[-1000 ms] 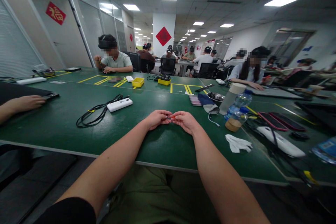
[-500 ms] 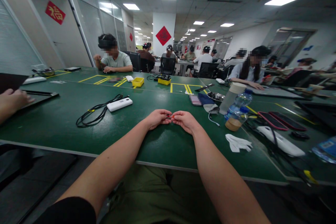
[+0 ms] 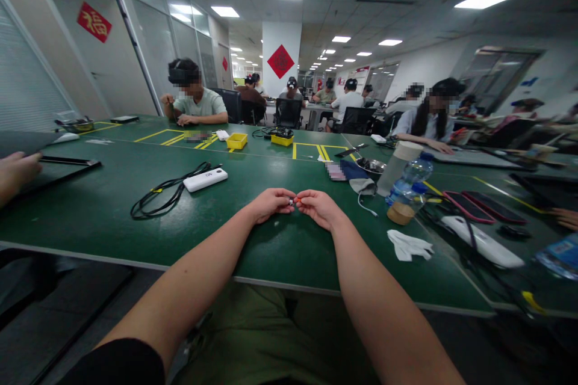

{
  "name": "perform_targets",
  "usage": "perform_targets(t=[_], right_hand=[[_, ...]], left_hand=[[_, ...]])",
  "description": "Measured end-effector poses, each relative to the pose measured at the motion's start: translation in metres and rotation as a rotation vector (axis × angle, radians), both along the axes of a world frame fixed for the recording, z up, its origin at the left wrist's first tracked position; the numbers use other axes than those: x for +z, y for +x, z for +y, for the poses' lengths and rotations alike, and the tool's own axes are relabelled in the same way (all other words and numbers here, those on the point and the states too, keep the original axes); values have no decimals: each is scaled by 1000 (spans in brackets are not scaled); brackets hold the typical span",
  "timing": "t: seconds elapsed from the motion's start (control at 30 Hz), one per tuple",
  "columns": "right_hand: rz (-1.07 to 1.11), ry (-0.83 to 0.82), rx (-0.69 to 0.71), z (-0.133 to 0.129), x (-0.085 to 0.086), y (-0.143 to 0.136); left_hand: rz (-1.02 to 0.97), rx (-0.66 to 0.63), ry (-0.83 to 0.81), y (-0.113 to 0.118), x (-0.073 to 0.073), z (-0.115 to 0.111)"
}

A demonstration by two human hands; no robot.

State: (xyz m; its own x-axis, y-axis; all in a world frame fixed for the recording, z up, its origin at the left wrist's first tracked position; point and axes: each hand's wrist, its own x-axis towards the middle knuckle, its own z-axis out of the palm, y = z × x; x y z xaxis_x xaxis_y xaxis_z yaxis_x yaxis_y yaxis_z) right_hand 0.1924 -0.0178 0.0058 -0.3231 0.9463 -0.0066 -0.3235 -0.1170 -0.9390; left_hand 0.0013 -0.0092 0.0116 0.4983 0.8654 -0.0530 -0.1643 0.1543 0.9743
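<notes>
Both my hands meet over the green table [image 3: 217, 240], fingertips close together. My left hand [image 3: 270, 206] pinches a small pale, shiny piece [image 3: 291, 201] between thumb and fingers. Opposite it, my right hand [image 3: 318, 208] pinches a small orange-red piece [image 3: 298, 199]. The two pieces are close to each other; I cannot tell whether they touch or are joined. Both are too small for me to tell their kind, and the fingers cover part of them.
Left of my hands lie a white power bank [image 3: 206, 180] and a coiled black cable [image 3: 153, 195]. To the right are a white glove [image 3: 410, 246], bottles [image 3: 409, 183] and a metal bowl [image 3: 371, 166]. Yellow trays [image 3: 236, 141] stand farther back. A neighbour's hand [image 3: 18, 174] is at far left.
The piece in my left hand shows a paler side now; my hands stay in place. At far left, the neighbour's dark panel has tilted. Another person's hand has appeared at the right edge.
</notes>
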Motion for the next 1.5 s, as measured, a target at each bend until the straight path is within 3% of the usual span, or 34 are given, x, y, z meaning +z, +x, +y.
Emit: perform_targets(t=[0.37,0.77,1.07,1.33,1.5], right_hand=[[5,-22,42,0,1,1],[-63,14,-87,-4,4,-5],[-4,12,-62,-3,4,-4],[-47,13,-53,-2,2,-3],[-83,9,-70,-2,1,-5]], left_hand=[[-47,-28,25,-2,-4,3],[-65,14,-11,0,-7,6],[-141,23,-59,-1,-1,5],[-46,17,27,-1,-8,6],[-63,28,-34,0,-7,6]])
